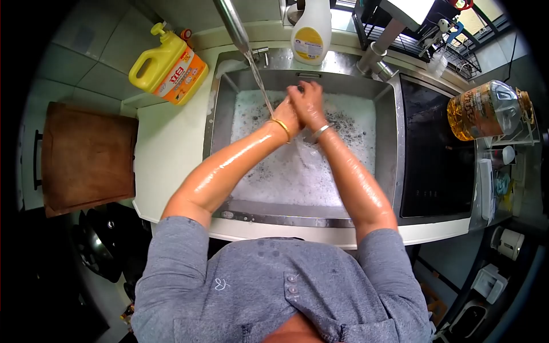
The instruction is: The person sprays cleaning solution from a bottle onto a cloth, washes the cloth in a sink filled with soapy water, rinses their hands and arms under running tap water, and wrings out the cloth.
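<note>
My left hand [287, 116] and my right hand [309, 106] are pressed together above the foamy water [286, 177] in a steel sink [386, 143]. The fingers of my right hand curl over my left hand, whose own fingers are mostly hidden. From the faucet [233, 26] a stream of water [263, 86] falls onto my left hand near the wrist. A gold bangle [283, 130] circles my left wrist, and a silver bracelet [321, 131] my right. Both forearms look wet.
A yellow pump jug [177, 74] stands left of the sink, a white bottle [310, 34] behind it. To the right are a black cooktop [434, 166] and an oil bottle [480, 111]. A brown cutting board [88, 160] is at far left.
</note>
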`<state>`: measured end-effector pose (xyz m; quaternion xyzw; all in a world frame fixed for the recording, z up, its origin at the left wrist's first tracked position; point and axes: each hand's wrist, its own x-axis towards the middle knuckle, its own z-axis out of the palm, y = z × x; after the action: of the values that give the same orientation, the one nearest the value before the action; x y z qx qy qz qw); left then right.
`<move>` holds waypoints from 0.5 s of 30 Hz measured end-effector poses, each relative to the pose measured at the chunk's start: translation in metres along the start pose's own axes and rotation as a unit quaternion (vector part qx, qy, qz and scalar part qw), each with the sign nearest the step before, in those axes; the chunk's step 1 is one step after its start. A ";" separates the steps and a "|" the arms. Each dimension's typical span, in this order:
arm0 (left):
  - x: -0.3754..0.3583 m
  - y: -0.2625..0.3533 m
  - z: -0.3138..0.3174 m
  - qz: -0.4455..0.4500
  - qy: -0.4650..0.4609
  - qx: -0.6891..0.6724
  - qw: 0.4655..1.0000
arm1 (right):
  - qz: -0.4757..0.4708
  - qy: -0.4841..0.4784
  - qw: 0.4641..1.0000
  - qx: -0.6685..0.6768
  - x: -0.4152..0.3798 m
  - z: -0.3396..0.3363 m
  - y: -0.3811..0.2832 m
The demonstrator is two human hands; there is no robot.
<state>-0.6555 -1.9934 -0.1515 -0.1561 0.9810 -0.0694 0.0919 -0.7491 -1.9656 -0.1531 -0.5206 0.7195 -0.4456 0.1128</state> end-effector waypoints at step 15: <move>-0.039 -0.006 -0.034 -0.160 0.187 -0.864 0.438 | 0.310 -0.057 0.620 0.718 -0.028 0.031 -0.005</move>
<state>-0.6243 -1.9832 -0.1116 -0.2916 0.4822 0.7737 -0.2895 -0.7140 -1.9587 -0.1756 -0.0440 0.2814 -0.7284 0.6231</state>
